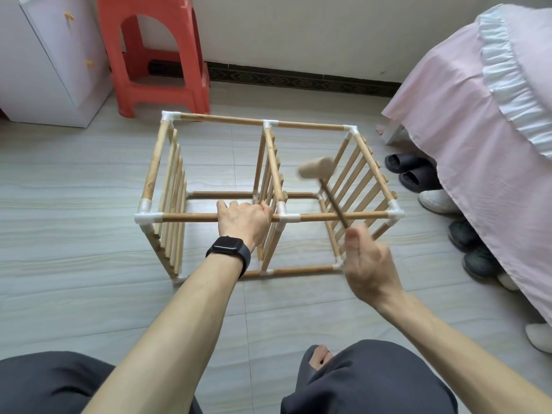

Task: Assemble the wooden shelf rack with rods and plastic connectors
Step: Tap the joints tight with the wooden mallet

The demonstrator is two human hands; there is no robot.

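Note:
The wooden shelf rack (310, 125) lies on its side on the tiled floor, its rods joined by white plastic connectors (148, 217). Three slatted panels stand upright inside the frame. My left hand (243, 221), with a black watch on the wrist, grips the near top rod just left of the middle connector (282, 217). My right hand (369, 261) holds the handle of a small wooden mallet (316, 168). The blurred mallet head hovers above the right half of the rack.
A red plastic stool (155, 55) and a white cabinet (50, 64) stand beyond the rack at the left. A bed with a pink cover (478, 115) fills the right side, with several shoes (412, 171) beneath it. My knees are at the bottom edge.

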